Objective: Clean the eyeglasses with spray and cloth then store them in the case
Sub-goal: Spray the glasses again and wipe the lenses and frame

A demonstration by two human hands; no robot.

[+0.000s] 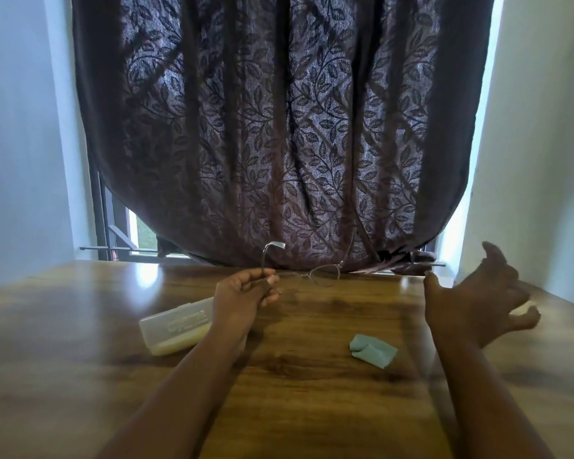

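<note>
Two bare forearms reach out over a glossy wooden table (312, 409). The left hand (242, 293) pinches thin wire-framed eyeglasses (315, 276) by one temple, holding them above the table's far edge with the arms unfolded. The right hand (478, 296) hovers to the right with fingers spread, blurred, holding nothing. A crumpled pale green cloth (372, 350) lies between the arms. A translucent case (176, 326) lies closed beside the left wrist. A dark leaf-patterned curtain (279, 127) hangs behind.

The left hand (242, 291) is covering one end of the case (176, 326) and part of the eyeglasses (312, 274), whose thin frame is fading into the dark curtain (279, 127). The right hand (478, 299) is showing motion-blurred fingers, and both forearms are running off the bottom edge.
</note>
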